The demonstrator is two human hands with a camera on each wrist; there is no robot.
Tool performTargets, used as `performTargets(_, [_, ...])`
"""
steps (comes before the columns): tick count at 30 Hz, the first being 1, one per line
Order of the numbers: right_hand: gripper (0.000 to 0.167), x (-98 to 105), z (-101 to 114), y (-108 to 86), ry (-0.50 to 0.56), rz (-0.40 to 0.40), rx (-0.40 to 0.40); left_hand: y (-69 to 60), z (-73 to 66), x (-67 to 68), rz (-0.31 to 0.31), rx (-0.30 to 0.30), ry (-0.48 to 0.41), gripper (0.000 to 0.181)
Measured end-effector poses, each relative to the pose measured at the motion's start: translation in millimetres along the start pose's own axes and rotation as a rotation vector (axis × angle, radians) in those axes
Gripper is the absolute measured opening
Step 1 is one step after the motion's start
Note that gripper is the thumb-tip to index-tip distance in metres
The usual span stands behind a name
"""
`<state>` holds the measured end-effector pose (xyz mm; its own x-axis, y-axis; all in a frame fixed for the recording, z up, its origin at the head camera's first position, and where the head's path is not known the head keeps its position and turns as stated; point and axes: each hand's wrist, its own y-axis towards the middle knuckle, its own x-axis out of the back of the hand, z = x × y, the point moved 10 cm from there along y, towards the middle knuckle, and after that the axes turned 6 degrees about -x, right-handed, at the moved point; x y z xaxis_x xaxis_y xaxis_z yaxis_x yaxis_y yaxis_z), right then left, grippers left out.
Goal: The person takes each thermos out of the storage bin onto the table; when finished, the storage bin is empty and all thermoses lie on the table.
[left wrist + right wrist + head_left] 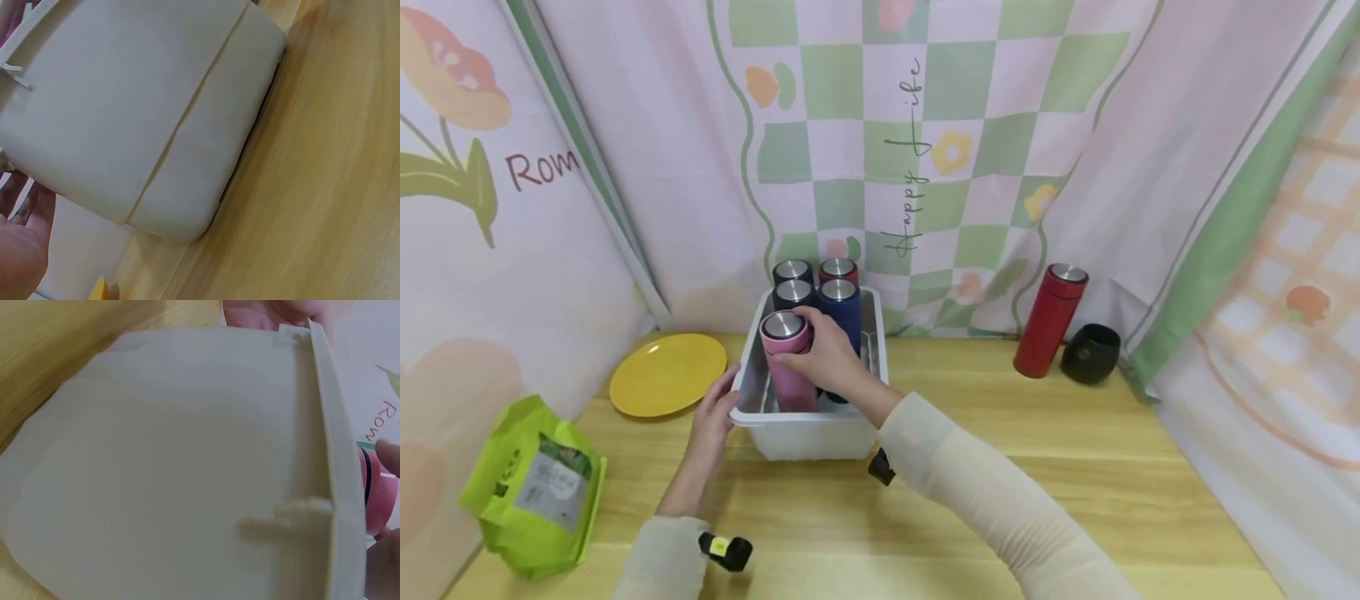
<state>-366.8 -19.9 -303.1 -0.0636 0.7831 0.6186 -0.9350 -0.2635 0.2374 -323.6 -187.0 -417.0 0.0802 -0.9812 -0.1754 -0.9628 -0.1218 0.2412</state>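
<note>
A white plastic bin [812, 437] with a greyish inside stands on the table, several vacuum flasks upright in it. At its front left is a pink vacuum flask [793, 383]; my right hand [831, 354] grips it near its silver-topped lid. The flask's lower end is hidden behind the bin's front wall. Behind it stand a blue flask [850, 312], two dark flasks and a red flask [838, 268]. My left hand [711, 417] touches the bin's left side near the front corner. In the left wrist view, its fingers [40, 209] extend against the bin's outer wall.
A yellow plate [666, 375] lies left of the bin, with a bright green packet [538, 492] nearer the front. Toward the right back stand another red flask [1051, 321] and a round black cup [1090, 354]. Printed curtains hang behind and at both sides of the wooden table [850, 533].
</note>
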Motion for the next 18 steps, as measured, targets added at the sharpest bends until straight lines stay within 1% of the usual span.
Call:
performTargets(5, [0.069, -3.6, 1.9, -2.8, 0.003, -0.030, -0.019, 0.0, 0.0, -0.2, -0.001, 0.003, -0.003, 0.050])
performTargets(8, [0.067, -3.9, 2.6, -3.5, -0.018, -0.044, -0.019, -0.3, 0.5, -0.1, -0.004, 0.006, -0.004, 0.051])
performTargets(13, [0.068, -2.6, 3.8, -5.1, -0.050, -0.059, 0.010, -1.0, 0.7, 0.6, -0.007, 0.006, -0.004, 0.051])
performTargets(18, [0.068, 0.9, 3.1, -6.5, -0.060, -0.075, 0.030, -1.2, -0.4, 0.6, -0.011, -0.006, -0.005, 0.050])
